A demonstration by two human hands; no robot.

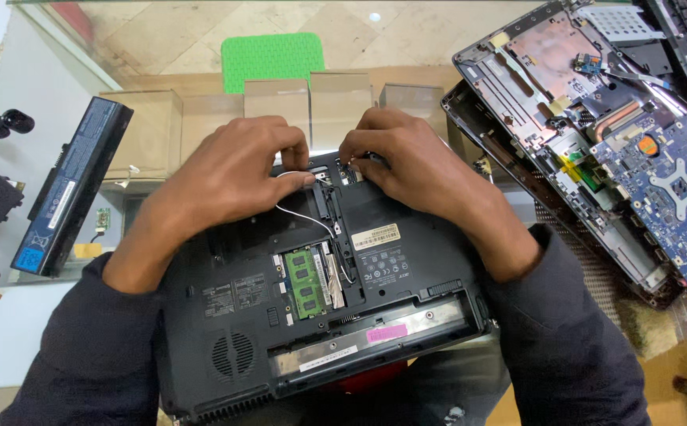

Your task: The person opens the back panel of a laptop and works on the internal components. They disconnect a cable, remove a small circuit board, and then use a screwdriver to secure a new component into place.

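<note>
You have one black laptop (pixel 320 300) lying upside down in front of you, its service bay uncovered, and everything else is placed from it. Both your hands rest on its far edge. Your left hand (pixel 229 177) has thumb and forefinger drawn narrowly together on a thin white wire (pixel 306 218) that loops down from your fingertips toward the green memory modules (pixel 307 282) in the bay; two modules seem to sit there, one overlapping the other, though the overlap makes the count hard to confirm. Your right hand (pixel 414 162) is curled just beside the left, its fingertips pressed down into the top of the bay. They hide whatever they pinch, so you cannot tell what that hand holds, if anything.

Left of the laptop lies one long black battery pack (pixel 71 197) with a blue label at its near end. Right of the laptop is one dismantled laptop chassis (pixel 548 118), tilted, with one blue circuit board (pixel 675 189) on its right side; both are cut off by the frame edge. Beyond the laptop, past your knuckles, stand four small cardboard boxes (pixel 276 99) in a row, and behind them one green mat (pixel 272 57) seen through glass. The laptop's near edge shows one pink sticker (pixel 387 333) in the empty battery slot, and your dark sleeves cover both its near corners.
</note>
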